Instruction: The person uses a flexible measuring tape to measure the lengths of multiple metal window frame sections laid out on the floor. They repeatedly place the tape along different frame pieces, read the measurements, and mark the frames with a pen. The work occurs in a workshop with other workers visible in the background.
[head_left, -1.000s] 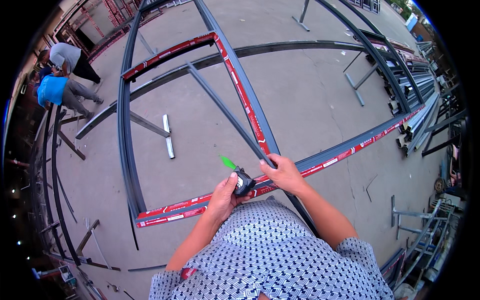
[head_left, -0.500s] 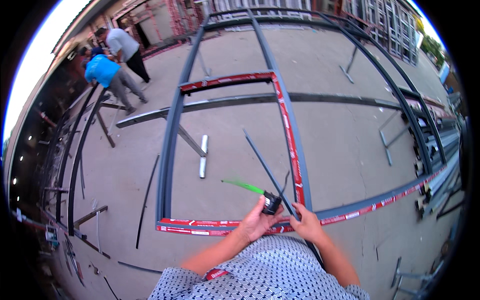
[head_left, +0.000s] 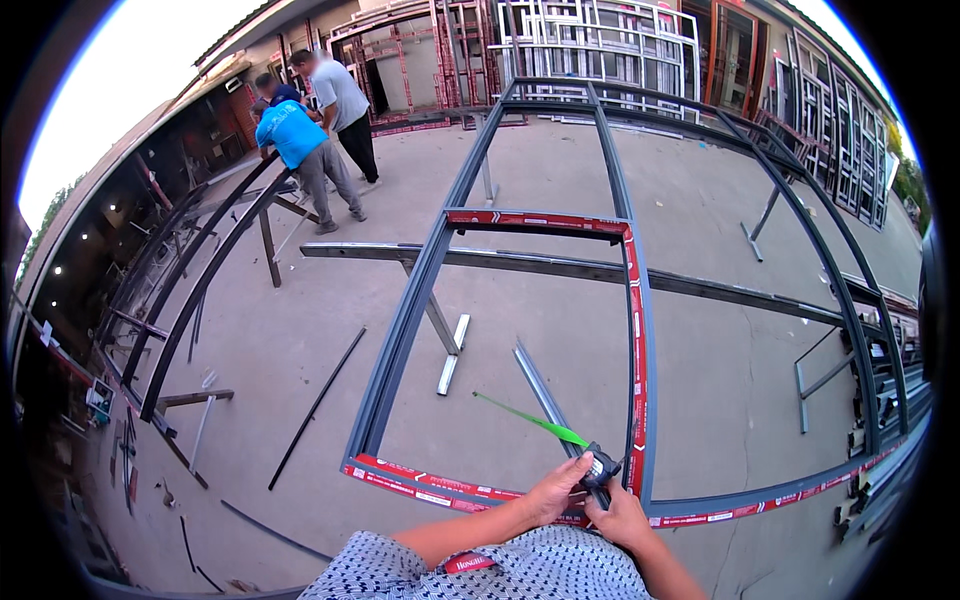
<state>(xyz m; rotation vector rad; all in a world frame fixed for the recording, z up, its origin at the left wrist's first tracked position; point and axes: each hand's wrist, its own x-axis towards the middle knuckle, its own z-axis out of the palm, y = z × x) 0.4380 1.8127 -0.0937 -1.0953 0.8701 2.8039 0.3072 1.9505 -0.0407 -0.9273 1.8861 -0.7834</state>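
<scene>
You stand at the near edge of a grey metal frame (head_left: 403, 345) with red film (head_left: 637, 340) on some members. Your left hand (head_left: 550, 497) has its fingers closed about a black tape measure (head_left: 603, 466), near the near rail (head_left: 432, 490); its green blade (head_left: 543, 423) extends to the upper left, tip free. Your right hand (head_left: 622, 518) sits just beside it, fingers apparently closed on the near end of a slim grey bar (head_left: 542, 392), which points away across the opening. Whether the bar touches the rail cannot be told. Step in hand, as judged: readying to measure. The next move calls for laying the blade straight along the bar, both grips firm.
</scene>
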